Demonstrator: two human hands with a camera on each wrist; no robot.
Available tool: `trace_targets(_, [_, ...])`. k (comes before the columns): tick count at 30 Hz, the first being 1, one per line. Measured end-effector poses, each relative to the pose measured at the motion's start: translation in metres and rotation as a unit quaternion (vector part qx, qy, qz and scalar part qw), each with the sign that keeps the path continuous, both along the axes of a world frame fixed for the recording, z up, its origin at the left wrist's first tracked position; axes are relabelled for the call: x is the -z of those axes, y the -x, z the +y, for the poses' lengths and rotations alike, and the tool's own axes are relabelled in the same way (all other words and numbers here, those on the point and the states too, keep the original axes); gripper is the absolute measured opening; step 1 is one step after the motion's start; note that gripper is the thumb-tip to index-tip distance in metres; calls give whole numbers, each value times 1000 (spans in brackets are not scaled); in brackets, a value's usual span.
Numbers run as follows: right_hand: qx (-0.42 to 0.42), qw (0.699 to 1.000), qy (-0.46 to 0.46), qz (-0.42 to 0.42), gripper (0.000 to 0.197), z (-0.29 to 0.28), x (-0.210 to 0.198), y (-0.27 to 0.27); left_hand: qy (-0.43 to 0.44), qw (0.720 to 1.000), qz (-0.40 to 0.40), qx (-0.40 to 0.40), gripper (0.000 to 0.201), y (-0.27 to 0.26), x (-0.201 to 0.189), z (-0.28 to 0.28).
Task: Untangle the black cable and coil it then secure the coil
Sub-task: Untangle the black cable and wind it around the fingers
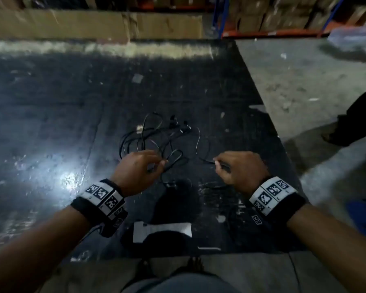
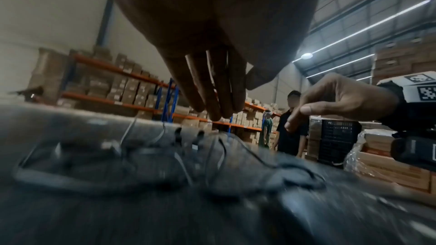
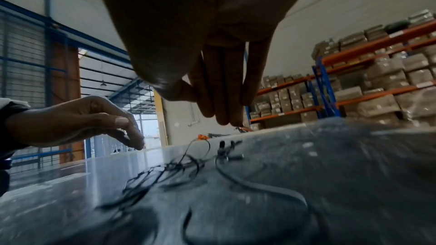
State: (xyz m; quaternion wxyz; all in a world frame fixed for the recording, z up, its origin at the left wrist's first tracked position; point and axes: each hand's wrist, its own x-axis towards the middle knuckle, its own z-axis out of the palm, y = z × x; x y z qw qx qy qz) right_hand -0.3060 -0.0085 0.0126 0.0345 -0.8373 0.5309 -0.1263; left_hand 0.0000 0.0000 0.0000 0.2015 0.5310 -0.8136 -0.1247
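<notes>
Left hand (image 1: 136, 168) hovering over the near-left loops of the tangled black cable (image 1: 156, 137), fingers loosely extended, thumb and fingertips close to a strand but grip not clear enough to tell; right hand (image 1: 239, 168) at the near-right end of the tangle, thumb and forefinger seemingly pinching a strand there, though the wrist view cannot confirm it. Cable sprawled on the dark glossy floor mat (image 1: 51, 123) just ahead of both hands, plugs (image 1: 179, 124) at its far side. White paper piece (image 1: 163, 229) lying nearer the body, cardboard boxes (image 1: 93, 24) beyond the mat.
</notes>
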Motion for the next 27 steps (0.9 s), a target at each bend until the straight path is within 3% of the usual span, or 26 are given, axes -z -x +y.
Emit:
trace_targets(4, [-6,994,-104,34,23,19,31,7,-53,998,9,15,36,13,27,18])
trace_targets(6, [-18,989,-130,65,31,22,44,12,-54,998,13,24,31,23,33,19])
trace_targets(8, [-9,988,-123,92,36,23,53,15,-43,998,31,20,29,32,34,15])
trace_targets(11, [-4,993,-85,82,17,19,60,15,-30,998,51,17,26,54,32,6])
trace_targets(15, [31,995,-75,-59,6,9,48,13,-52,997,61,-11,31,73,29,-10])
trace_targets(18, [76,970,-63,-222,5,6,33,11,-85,987,126,-59,33,77,23,-20])
trace_targets(22, [79,939,-28,-333,8,7,14,1,-209,926,314,-24,38,86,3,-22])
trace_targets(27, [43,920,-18,-389,15,7,-1,-20,-225,885,405,39,35,102,-19,-23])
